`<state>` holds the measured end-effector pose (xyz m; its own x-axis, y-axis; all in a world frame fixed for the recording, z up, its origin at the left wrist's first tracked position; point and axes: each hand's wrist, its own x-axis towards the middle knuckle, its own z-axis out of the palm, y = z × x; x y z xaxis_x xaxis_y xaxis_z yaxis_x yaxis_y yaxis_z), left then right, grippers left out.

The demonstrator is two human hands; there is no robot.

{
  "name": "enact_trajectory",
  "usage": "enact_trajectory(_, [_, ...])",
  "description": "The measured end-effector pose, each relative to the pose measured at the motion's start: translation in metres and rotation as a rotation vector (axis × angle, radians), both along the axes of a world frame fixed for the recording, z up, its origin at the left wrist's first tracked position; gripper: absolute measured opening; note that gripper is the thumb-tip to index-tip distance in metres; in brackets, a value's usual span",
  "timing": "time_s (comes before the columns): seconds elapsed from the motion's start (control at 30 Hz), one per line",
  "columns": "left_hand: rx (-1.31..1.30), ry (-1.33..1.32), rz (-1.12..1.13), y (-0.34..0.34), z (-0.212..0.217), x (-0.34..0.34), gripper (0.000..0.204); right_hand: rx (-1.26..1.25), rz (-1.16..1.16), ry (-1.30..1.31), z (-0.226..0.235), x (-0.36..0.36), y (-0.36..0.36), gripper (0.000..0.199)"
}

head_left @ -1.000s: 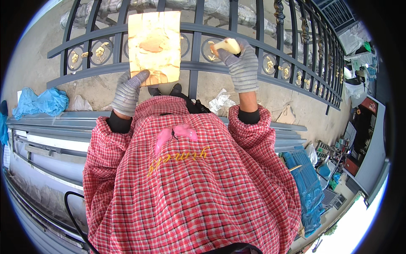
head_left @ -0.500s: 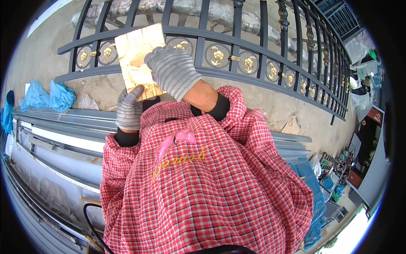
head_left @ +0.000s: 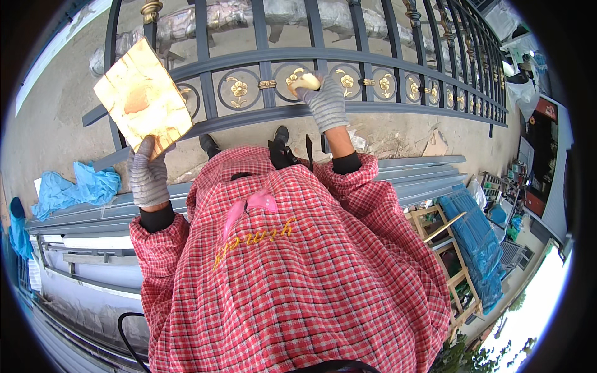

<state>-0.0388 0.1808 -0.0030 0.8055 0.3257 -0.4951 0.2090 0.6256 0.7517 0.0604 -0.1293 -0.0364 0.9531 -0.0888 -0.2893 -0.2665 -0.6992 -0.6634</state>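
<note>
My left hand (head_left: 148, 177), in a grey striped glove, grips the lower corner of a flat square board (head_left: 165, 112). Gold paint is smeared over the board, with a darker patch in its middle. My right hand (head_left: 328, 105), gloved alike, is closed on a small pale yellow sponge-like pad (head_left: 305, 82). This pad is at a gold flower ornament (head_left: 292, 75) inside a ring of the dark grey metal fence panel (head_left: 280, 56), partly covering it; whether it touches the flower I cannot tell. More gold flowers (head_left: 239, 91) line the same band of rings.
Long grey metal bars (head_left: 410, 177) lie behind my feet. Crumpled blue plastic (head_left: 78, 186) is at the left, and a wooden frame (head_left: 457, 261) beside a blue-wrapped stack (head_left: 476, 242) at the right. Plastic-wrapped pieces (head_left: 224, 17) lie beyond the fence bars.
My hands have moved apart. The left has carried the board left and tilted it; the right has left the board and moved right to a flower, the pad now showing in its fingers.
</note>
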Motion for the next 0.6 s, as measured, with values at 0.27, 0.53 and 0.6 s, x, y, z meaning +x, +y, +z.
enact_trajectory(0.27, [0.024, 0.073, -0.122, 0.065, -0.018, 0.017, 0.044, -0.223, 0.030, -0.114, -0.032, -0.008, 0.058, 0.034])
enact_trajectory(0.53, [0.014, 0.065, -0.132, 0.083, -0.018, 0.016, 0.045, -0.435, -0.068, -0.211, -0.042, -0.002, 0.034, 0.031])
enact_trajectory(0.6, [0.015, 0.074, -0.149, 0.087, -0.020, 0.017, 0.046, -0.462, 0.002, -0.223, -0.044, -0.003, 0.054, 0.031])
